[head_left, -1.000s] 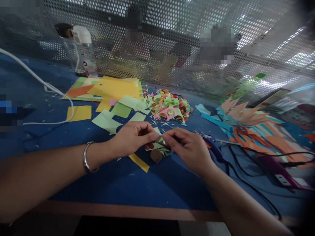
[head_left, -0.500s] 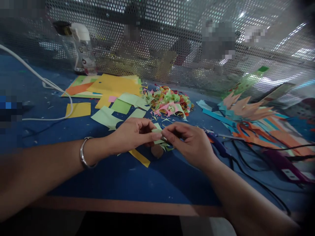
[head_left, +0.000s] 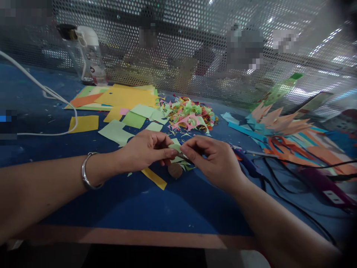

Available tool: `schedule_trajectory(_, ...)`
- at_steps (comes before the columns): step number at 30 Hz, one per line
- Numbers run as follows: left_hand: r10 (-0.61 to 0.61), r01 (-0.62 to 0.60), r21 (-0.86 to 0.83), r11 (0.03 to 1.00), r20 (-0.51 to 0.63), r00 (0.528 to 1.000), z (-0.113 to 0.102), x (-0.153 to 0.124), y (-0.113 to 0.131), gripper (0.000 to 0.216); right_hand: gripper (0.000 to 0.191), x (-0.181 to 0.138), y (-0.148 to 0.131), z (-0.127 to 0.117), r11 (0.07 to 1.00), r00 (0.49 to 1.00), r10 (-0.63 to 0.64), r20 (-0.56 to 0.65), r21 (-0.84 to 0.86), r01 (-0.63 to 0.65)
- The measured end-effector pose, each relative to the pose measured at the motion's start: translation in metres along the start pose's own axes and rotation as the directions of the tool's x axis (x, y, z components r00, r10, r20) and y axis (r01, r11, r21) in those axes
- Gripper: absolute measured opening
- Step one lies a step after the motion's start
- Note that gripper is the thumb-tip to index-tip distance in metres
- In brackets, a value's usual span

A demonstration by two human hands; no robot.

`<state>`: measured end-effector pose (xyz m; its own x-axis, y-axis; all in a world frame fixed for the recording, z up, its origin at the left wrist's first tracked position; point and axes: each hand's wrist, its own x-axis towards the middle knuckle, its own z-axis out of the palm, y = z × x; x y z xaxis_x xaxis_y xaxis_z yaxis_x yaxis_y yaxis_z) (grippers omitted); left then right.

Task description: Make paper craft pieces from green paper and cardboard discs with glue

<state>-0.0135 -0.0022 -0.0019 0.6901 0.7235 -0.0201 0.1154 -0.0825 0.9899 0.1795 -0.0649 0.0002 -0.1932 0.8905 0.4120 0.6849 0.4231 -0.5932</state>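
Note:
My left hand (head_left: pixel 145 150), a silver bangle on its wrist, and my right hand (head_left: pixel 214 160) meet over the blue table (head_left: pixel 145 204). Both pinch one small pale green paper piece (head_left: pixel 176 149) between thumbs and fingertips. Under the hands lie more green scraps, a small brown round piece (head_left: pixel 175 170) and a yellow paper strip (head_left: pixel 154 178).
Yellow and orange sheets (head_left: pixel 122 97), pale green offcuts (head_left: pixel 115 131) and a heap of coloured cuttings (head_left: pixel 189 117) lie behind. A clear bottle (head_left: pixel 90 56) stands at the mesh screen. A white cable (head_left: pixel 44 93) runs left; black cables, a purple tool (head_left: pixel 323 184) and orange-blue paper shapes (head_left: pixel 281 128) lie right.
Both hands stay pinched on the green paper and have shifted slightly left and up in view as the camera moved; the fingers have worked the paper a little.

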Motion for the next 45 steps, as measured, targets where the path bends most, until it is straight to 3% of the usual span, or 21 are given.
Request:
schedule_trajectory(5, -0.018, 0.014, -0.035, 0.999, -0.099, 0.995, 0.0007, 0.0002, 0.0011, 0.015, 0.018, 0.0004, -0.0007, 0.0007, 0.996, 0.994, -0.071, -0.08, -0.055, 0.067)
schedule_trajectory(10, -0.074, 0.053, -0.152, 0.987, -0.134, 0.988, 0.002, -0.0029, -0.0016, 0.023, 0.014, -0.0005, 0.0013, 0.0032, 0.964, 0.963, -0.233, -0.133, -0.161, 0.211)
schedule_trajectory(14, -0.091, 0.051, -0.29, 0.956, -0.126, 0.988, 0.004, -0.0043, -0.0025, 0.026, 0.01, -0.0024, 0.0039, 0.0053, 0.933, 0.941, -0.321, -0.108, -0.205, 0.295)
schedule_trajectory(21, -0.118, 0.059, -0.381, 0.923, -0.133, 0.984, 0.0053, -0.0042, -0.0043, 0.026, 0.008, -0.0019, 0.0034, 0.009, 0.92, 0.94, -0.337, -0.061, -0.232, 0.315)
schedule_trajectory(27, -0.045, -0.003, -0.331, 0.944, -0.137, 0.99, 0.0015, -0.0038, -0.0061, 0.023, 0.008, -0.0018, 0.0007, 0.0093, 0.931, 0.946, -0.318, -0.055, -0.209, 0.301)
schedule_trajectory(35, -0.033, -0.01, -0.257, 0.966, -0.165, 0.986, -0.0013, -0.0005, -0.0021, 0.022, 0.006, -0.0022, 0.002, 0.0068, 0.969, 0.972, -0.229, -0.051, -0.11, 0.223)
schedule_trajectory(45, 0.075, -0.077, -0.006, 0.997, -0.117, 0.99, -0.0008, -0.0006, -0.0036, 0.026, 0.008, -0.0019, 0.0042, 0.0069, 0.98, 0.981, -0.186, -0.049, -0.079, 0.181)
